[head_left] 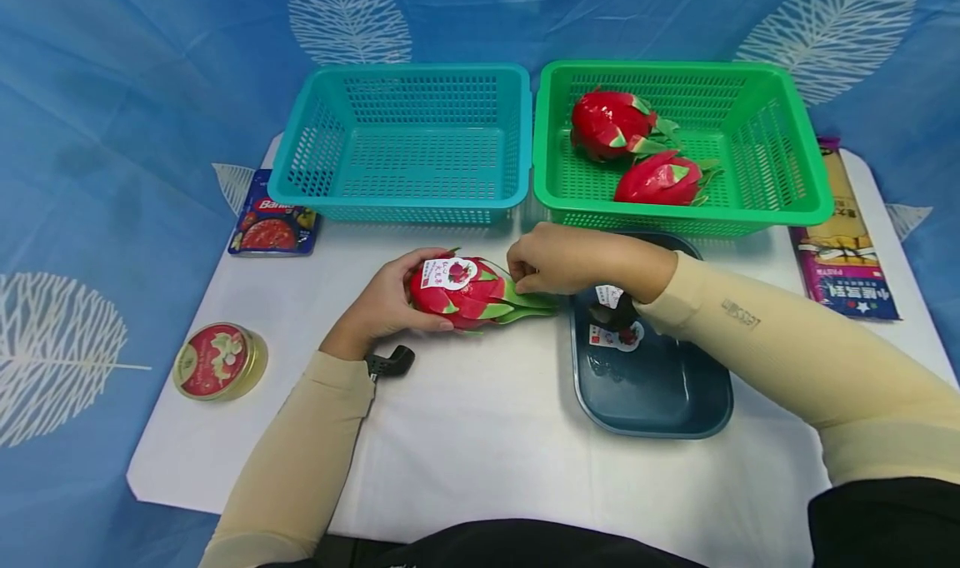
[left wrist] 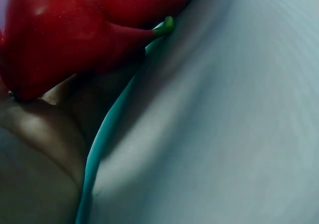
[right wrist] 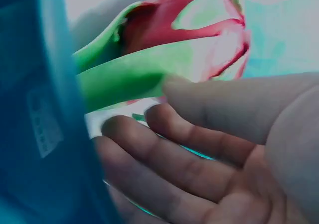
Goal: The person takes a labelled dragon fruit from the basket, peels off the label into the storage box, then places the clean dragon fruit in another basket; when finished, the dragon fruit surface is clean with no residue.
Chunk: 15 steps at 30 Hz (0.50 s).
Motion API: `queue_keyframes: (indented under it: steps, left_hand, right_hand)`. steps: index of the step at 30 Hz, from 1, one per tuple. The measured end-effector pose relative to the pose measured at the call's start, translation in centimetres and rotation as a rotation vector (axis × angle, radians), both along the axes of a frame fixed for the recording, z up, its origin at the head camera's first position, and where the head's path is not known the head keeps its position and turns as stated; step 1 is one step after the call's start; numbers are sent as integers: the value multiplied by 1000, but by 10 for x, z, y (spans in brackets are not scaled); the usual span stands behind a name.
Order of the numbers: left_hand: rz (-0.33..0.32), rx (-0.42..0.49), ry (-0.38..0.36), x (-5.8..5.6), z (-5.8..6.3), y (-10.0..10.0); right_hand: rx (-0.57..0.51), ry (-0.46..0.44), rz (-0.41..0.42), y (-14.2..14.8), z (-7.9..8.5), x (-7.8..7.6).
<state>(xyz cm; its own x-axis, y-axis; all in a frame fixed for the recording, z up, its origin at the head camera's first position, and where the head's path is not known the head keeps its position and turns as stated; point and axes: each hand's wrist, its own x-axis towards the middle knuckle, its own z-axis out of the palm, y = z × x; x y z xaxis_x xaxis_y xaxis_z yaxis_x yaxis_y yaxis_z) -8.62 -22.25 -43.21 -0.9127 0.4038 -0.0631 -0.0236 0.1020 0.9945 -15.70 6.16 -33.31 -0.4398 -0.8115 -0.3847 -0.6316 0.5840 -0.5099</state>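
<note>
My left hand [head_left: 384, 299] grips a red dragon fruit [head_left: 480, 297] from its left end, thumb along the near side. A white label with a round picture is on the fruit's upper side, and long green leaf tips point right. In the left wrist view, the red skin [left wrist: 75, 30] and a small green tip fill the upper left. My right hand [head_left: 558, 258] is at the leafy end, fingers loosely bent. In the right wrist view, its thumb lies against a green leaf [right wrist: 124, 77], apart from the other fingertips. Below that wrist, a dark blue tray [head_left: 652, 393] contains white labels [head_left: 617, 336].
A teal basket [head_left: 400, 70] and a green basket [head_left: 780, 216] stand at the back. Two dragon fruits [head_left: 612, 124] lie in the green one. At the left are a blue sauce packet [head_left: 273, 216] and a round tin [head_left: 220, 361]; a pasta bag [head_left: 847, 251] lies far right.
</note>
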Motion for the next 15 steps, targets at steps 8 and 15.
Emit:
queue_keyframes:
  steps: [8,15]
  left_hand:
    - [2,-66,91,2,-2,1]
    - [1,-66,171,1,-6,3]
  right_hand:
    - [-203,75,-99,-6,4,5]
    - [-358,132,-157,-18,1,11]
